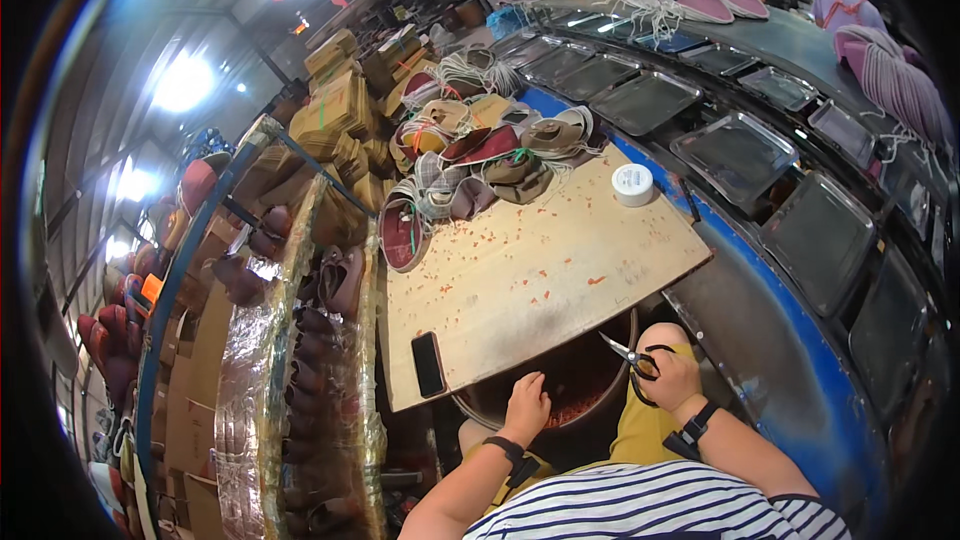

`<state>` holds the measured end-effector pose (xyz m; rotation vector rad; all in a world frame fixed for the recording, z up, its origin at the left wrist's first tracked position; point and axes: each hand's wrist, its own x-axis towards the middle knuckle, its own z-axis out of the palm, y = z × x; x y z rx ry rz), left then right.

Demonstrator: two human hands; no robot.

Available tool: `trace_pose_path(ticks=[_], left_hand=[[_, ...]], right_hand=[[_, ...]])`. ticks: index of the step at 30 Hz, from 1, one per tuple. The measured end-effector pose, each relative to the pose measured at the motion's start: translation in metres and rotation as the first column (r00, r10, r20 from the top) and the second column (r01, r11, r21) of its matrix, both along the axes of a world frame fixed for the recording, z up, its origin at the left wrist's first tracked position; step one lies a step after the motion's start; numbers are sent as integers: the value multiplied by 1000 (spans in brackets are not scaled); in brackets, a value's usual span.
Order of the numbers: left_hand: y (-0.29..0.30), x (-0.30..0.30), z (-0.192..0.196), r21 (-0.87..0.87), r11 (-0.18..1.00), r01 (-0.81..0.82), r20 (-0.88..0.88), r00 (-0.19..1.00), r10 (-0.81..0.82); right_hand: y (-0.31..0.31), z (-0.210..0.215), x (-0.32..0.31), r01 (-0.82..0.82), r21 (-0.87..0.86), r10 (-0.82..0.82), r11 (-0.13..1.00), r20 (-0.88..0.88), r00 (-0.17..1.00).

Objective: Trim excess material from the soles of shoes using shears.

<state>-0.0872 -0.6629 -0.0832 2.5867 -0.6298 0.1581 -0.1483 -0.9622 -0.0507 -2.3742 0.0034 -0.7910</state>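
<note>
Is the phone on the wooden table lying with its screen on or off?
Off, as far as it shows: the phone lies flat near the table's front edge, its upward face uniformly black.

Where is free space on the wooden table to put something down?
The pale wooden tabletop is bare between the black phone and the white tape roll, with only small orange scraps. The far end is crowded by the pile of shoe uppers.

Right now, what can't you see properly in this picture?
Head view only:
- Left hand: its fingers dip into the round tub, so what they touch is hidden.
- The tub: the wooden table covers its far side.
- Scissors in the right hand: handles hidden by the fingers.
- Phone: screen dark.
- Shoe pieces pile: too small to count.
</note>
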Motion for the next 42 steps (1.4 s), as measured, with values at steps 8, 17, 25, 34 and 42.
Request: trace_pose_path(ticks=[8, 17, 25, 34, 42], left_hand=[[58, -27, -15, 499, 864, -61, -73, 991, 112], [67, -38, -23, 376, 924, -65, 88, 996, 34], [73, -40, -25, 373, 927, -50, 117, 993, 7], [74, -40, -28, 373, 927, -40, 140, 990, -13], [74, -26, -24, 508, 861, 21, -37, 999, -3]], right_hand=[[16, 1, -14, 13, -32, -15, 999, -66, 998], [35, -9, -40, 31, -121, -43, 992, -101, 994], [49, 19, -69, -53, -242, 17, 969, -150, 989], [46, 7, -65, 37, -261, -88, 965, -186, 979], [35, 6, -64, 30, -202, -65, 979, -172, 983]])
